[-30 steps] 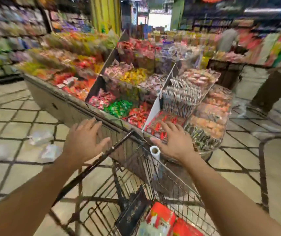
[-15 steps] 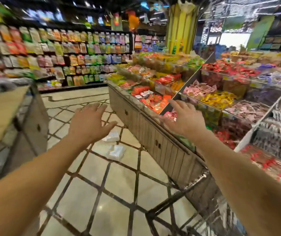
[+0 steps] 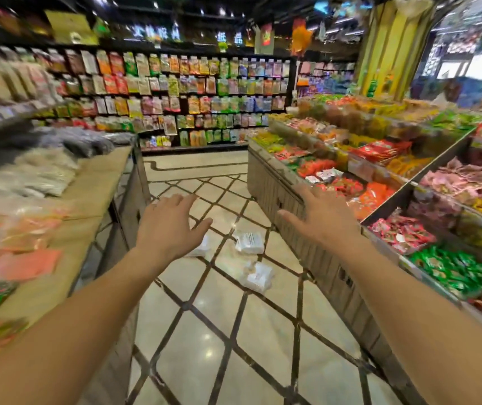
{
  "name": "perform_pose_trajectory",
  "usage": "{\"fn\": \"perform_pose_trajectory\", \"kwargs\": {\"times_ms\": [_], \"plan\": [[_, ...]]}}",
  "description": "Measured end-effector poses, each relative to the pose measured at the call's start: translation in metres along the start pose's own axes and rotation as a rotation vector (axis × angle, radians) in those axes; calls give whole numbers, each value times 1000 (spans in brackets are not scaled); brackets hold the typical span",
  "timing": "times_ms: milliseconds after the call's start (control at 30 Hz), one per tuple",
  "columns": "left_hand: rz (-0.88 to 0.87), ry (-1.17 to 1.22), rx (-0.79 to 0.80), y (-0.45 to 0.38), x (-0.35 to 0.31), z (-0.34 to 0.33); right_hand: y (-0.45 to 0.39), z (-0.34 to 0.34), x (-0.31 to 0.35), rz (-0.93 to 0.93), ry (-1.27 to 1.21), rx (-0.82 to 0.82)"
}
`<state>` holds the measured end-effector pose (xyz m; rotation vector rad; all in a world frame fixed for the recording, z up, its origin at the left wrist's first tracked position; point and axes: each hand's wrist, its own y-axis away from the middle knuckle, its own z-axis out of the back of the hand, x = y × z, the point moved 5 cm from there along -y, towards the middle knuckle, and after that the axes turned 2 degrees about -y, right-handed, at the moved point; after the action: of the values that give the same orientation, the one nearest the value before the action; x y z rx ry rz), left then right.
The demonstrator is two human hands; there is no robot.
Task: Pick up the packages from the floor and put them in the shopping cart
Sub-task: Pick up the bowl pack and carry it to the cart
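Supermarket aisle, glossy cream floor (image 3: 251, 340) with dark diagonal grid lines. Far end: wall shelf (image 3: 175, 95) packed with hanging snack bags, somewhat blurred.

Right side: long candy display (image 3: 380, 176) with slanted bins of wrapped sweets in red, orange, pink, yellow and green. Its panelled side faces the aisle. Left side: wooden display table (image 3: 93, 194) with bagged goods, heavily motion-blurred, can't read the contents. Yellow pillar (image 3: 392, 48) stands behind the candy display.

Packages: three white ones on the floor mid-aisle, close to the foot of the candy display. One (image 3: 250, 242) lies just beside the panelled side, label marks visible on top. Second (image 3: 258, 276) nearer the camera, just below the first, apart from it. Third (image 3: 201, 248) partly hidden behind the left hand, only an edge shows.

Hands: both arms stretched forward, palms down, above the floor. Left hand (image 3: 166, 226) spread wide, fingers splayed, holding nothing. Right hand (image 3: 321, 217) also spread, empty, in front of the candy display's edge; contact with it can't be judged. Neither hand touches a package.

Shopping cart: out of frame.
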<state>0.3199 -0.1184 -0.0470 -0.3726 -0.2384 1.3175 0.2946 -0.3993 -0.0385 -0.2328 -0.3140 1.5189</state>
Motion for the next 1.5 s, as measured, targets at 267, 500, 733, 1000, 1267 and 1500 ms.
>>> {"fn": "perform_pose_trajectory", "kwargs": {"times_ms": [267, 500, 733, 1000, 1267, 1500], "plan": [[15, 36, 30, -129, 29, -62, -138, -77, 11, 67, -92, -23], [21, 117, -42, -247, 31, -105, -262, -115, -11, 29, -200, -32], [-9, 164, -43, -354, 34, -173, -360, -162, -27, 26, -227, -50], [-144, 287, -25, -487, 18, -287, -474, -245, -55, -28, -164, -56], [-249, 366, 23, -616, -1, -381, -580, -305, -100, -132, -161, -25], [-268, 385, 68, -695, -26, -458, -633, -382, -153, -228, -211, 42]]}}
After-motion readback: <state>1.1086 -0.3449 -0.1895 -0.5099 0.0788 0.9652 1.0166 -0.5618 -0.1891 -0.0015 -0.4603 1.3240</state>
